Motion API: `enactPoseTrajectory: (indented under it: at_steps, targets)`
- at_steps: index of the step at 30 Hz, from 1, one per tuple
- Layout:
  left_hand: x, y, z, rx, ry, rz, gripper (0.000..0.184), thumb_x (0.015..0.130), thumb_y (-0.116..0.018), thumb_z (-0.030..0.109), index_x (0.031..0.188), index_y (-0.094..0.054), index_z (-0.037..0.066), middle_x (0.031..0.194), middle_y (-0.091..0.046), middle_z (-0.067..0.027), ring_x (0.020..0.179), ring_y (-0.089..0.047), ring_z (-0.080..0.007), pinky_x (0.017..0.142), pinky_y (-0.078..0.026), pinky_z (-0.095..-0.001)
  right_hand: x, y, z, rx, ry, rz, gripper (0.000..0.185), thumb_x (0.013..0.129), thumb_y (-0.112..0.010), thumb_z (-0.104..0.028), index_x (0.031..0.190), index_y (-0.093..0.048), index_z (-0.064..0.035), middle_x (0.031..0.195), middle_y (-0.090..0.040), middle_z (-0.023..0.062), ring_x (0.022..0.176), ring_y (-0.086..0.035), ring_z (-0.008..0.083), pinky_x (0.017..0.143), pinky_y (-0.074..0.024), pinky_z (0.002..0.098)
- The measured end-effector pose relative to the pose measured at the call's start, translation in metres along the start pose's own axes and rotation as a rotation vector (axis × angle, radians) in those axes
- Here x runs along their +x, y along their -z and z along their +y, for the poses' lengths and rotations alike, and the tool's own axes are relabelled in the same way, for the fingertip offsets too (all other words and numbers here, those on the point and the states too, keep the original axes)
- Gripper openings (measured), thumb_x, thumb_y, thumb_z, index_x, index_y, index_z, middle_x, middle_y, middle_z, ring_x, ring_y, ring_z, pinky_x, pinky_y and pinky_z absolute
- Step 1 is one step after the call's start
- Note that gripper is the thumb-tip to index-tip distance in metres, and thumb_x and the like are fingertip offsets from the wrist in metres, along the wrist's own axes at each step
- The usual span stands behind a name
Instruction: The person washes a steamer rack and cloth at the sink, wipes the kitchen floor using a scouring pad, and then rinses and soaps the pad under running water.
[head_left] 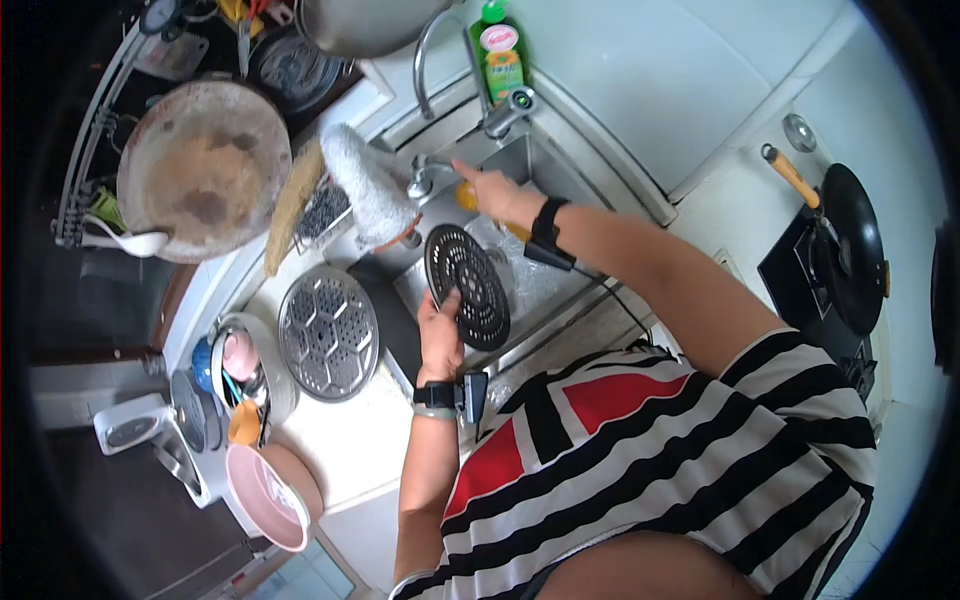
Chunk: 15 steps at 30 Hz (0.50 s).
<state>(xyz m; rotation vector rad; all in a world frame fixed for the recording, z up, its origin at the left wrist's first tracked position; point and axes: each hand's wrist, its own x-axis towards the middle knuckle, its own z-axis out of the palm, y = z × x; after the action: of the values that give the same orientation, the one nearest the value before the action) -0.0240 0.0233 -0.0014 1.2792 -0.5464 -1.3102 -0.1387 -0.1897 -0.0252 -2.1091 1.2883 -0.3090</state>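
Note:
My left hand (440, 338) is closed on the rim of a dark round steamer rack (482, 300) full of holes, held tilted over the sink (545, 165). Above the basin, my right hand (495, 195) has its index finger stretched to the lever of a chrome tap (424, 178). Its other fingers curl by a yellow object (466, 196), which they seem to grip; the kind is not clear. A light grey fluffy cloth (362, 185) hangs just left of the tap. A second round perforated steamer rack (328, 335), silver, lies on the counter left of my left hand.
A green detergent bottle (500, 55) stands behind a curved faucet (425, 70). Hanging at the upper left are a large wok-shaped pan (205, 170) and a loofah (295, 210). Pink basins (270, 495) sit lower left; a black wok (850, 250) rests on the stove at right.

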Motion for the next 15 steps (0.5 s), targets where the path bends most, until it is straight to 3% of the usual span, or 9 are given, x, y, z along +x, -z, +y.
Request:
enactPoseTrajectory:
  at_steps: [1, 3, 4, 6, 8, 10, 13, 15]
  targets:
    - [-0.003, -0.001, -0.001, 0.097, 0.032, 0.012, 0.020, 0.091, -0.051, 0.005, 0.109, -0.056, -0.002, 0.099, -0.064, -0.0065, 0.085, -0.059, -0.0142, 0.075, -0.047, -0.0283, 0.006, -0.027, 0.030, 0.089, 0.118, 0.118, 0.060, 0.086, -0.050, -0.013, 0.142, -0.029, -0.0113, 0.083, -0.065, 0.0212, 0.072, -0.064, 0.0341, 0.065, -0.0507, 0.0436]
    - [-0.016, -0.017, 0.013, 0.261, 0.082, -0.018, 0.024, 0.092, -0.050, 0.009, 0.110, -0.056, -0.005, 0.100, -0.064, -0.0101, 0.085, -0.059, -0.0167, 0.079, -0.046, -0.0314, -0.012, -0.027, 0.043, 0.294, 0.122, 0.198, 0.062, 0.088, -0.051, -0.014, 0.144, -0.025, -0.0108, 0.078, -0.062, 0.0188, 0.063, -0.058, 0.0296, 0.059, -0.0476, 0.0414]
    - [-0.007, -0.007, 0.003, 0.564, -0.087, -0.080, 0.026, 0.093, -0.049, 0.011, 0.111, -0.056, -0.005, 0.101, -0.065, -0.0129, 0.087, -0.059, -0.0189, 0.082, -0.046, -0.0330, -0.021, -0.026, 0.048, 0.395, 0.131, 0.239, 0.063, 0.088, -0.051, -0.014, 0.144, -0.023, -0.0106, 0.075, -0.060, 0.0177, 0.059, -0.055, 0.0274, 0.056, -0.0461, 0.0403]
    - [-0.011, -0.020, 0.013, 0.760, -0.197, -0.119, 0.027, 0.093, -0.048, 0.009, 0.114, -0.054, -0.005, 0.100, -0.065, -0.0174, 0.091, -0.060, -0.0218, 0.085, -0.045, -0.0340, -0.037, -0.012, 0.059, 0.353, -0.015, 0.167, 0.068, 0.087, -0.052, -0.013, 0.146, -0.017, -0.0120, 0.084, -0.060, 0.0271, 0.073, -0.061, 0.0380, 0.066, -0.0466, 0.0476]
    - [-0.025, -0.037, 0.025, 0.723, -0.429, -0.169, 0.031, 0.092, -0.047, 0.005, 0.123, -0.050, -0.002, 0.103, -0.064, -0.0205, 0.095, -0.062, -0.0245, 0.086, -0.045, -0.0353, -0.057, 0.003, 0.063, 0.283, -0.088, 0.194, 0.061, 0.090, -0.050, -0.016, 0.144, -0.022, -0.0101, 0.089, -0.061, 0.0290, 0.081, -0.061, 0.0420, 0.072, -0.0470, 0.0487]
    - [-0.045, -0.055, 0.048, 0.859, -0.572, -0.133, 0.036, 0.092, -0.048, 0.005, 0.128, -0.046, -0.002, 0.095, -0.064, -0.0241, 0.084, -0.065, -0.0284, 0.074, -0.049, -0.0350, -0.059, -0.003, 0.082, 0.241, -0.101, 0.287, 0.056, 0.091, -0.049, -0.016, 0.142, -0.026, -0.0084, 0.090, -0.061, 0.0286, 0.083, -0.060, 0.0434, 0.073, -0.0469, 0.0486]
    - [-0.063, -0.074, 0.066, 0.782, -0.712, 0.002, 0.023, 0.092, -0.051, 0.008, 0.112, -0.055, -0.003, 0.079, -0.063, -0.0189, 0.064, -0.061, -0.0235, 0.061, -0.047, -0.0347, -0.060, -0.005, 0.104, 0.295, -0.077, 0.385, 0.054, 0.090, -0.052, -0.016, 0.140, -0.031, -0.0087, 0.093, -0.062, 0.0279, 0.086, -0.060, 0.0436, 0.075, -0.0471, 0.0476]
    - [-0.033, -0.046, 0.022, 1.012, -0.642, -0.073, 0.028, 0.090, -0.054, 0.008, 0.116, -0.054, -0.001, 0.082, -0.063, -0.0242, 0.070, -0.064, -0.0357, 0.063, -0.049, -0.0381, -0.071, 0.005, 0.101, 0.300, -0.125, 0.335, 0.053, 0.091, -0.051, -0.015, 0.139, -0.032, -0.0072, 0.101, -0.060, 0.0280, 0.093, -0.059, 0.0431, 0.080, -0.0468, 0.0465]
